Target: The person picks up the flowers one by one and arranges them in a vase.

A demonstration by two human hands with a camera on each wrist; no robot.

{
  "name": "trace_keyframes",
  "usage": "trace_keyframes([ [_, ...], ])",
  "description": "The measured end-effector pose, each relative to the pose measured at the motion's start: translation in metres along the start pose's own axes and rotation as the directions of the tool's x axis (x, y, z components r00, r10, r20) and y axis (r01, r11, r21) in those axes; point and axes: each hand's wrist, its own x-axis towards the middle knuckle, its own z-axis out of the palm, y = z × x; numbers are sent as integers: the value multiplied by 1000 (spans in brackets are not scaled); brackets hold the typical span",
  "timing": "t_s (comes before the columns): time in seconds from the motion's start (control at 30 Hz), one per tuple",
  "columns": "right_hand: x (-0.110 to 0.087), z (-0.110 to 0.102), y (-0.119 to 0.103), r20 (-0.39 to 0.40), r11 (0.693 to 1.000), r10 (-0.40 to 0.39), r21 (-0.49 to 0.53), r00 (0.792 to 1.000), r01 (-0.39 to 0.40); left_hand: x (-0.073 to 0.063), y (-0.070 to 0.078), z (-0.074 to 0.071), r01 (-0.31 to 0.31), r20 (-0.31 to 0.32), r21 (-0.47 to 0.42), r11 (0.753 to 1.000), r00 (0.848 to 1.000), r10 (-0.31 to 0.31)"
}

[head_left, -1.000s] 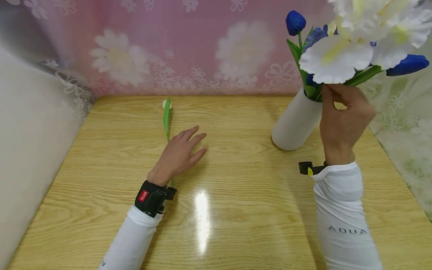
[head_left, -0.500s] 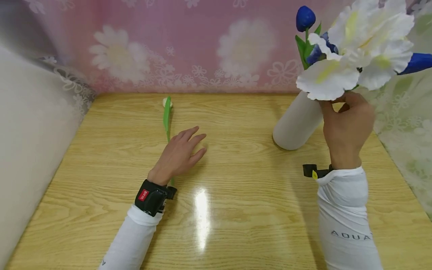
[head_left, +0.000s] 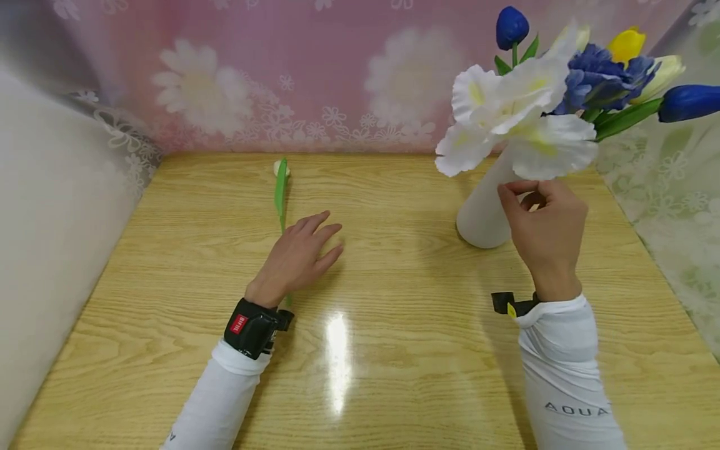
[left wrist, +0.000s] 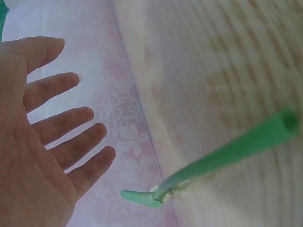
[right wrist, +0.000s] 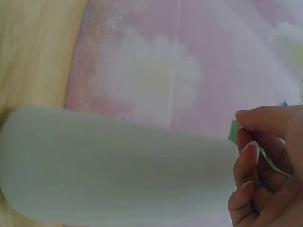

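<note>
My right hand (head_left: 548,228) is in front of the white vase (head_left: 485,215), which also fills the right wrist view. Its thumb and fingertips pinch a green stem (right wrist: 234,132) under a large white artificial flower (head_left: 506,119) with ruffled, yellow-marked petals. The bloom covers the vase's mouth, so I cannot tell where the stem ends. My left hand (head_left: 298,253) hovers over the table with fingers spread and relaxed, holding nothing. Beneath and beside it lies a single white artificial tulip (head_left: 280,187), whose green stem (left wrist: 227,151) shows in the left wrist view.
Blue tulips (head_left: 512,28), a ruffled blue flower (head_left: 604,81) and a yellow tulip (head_left: 626,45) stand in the vase behind the white bloom. The wooden table (head_left: 388,350) meets a pink floral curtain (head_left: 315,75) at the back and pale fabric at both sides.
My right hand has come down from the vase's mouth and shifted left and nearer, bringing the white flower with it. Blue and yellow blooms behind are now uncovered. The left hand stays put.
</note>
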Motion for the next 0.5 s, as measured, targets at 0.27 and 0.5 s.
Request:
trace_keyframes([
  [0.27,-14,26,-8,241,999,-29,-17,970,35,-13,-8,-6,24,-6,14,1000,1000,-24],
  [0.5,-27,58,-13,407,994,-99,8,908,104,-24,-15,-12,47,-19,18,999,999,-47],
])
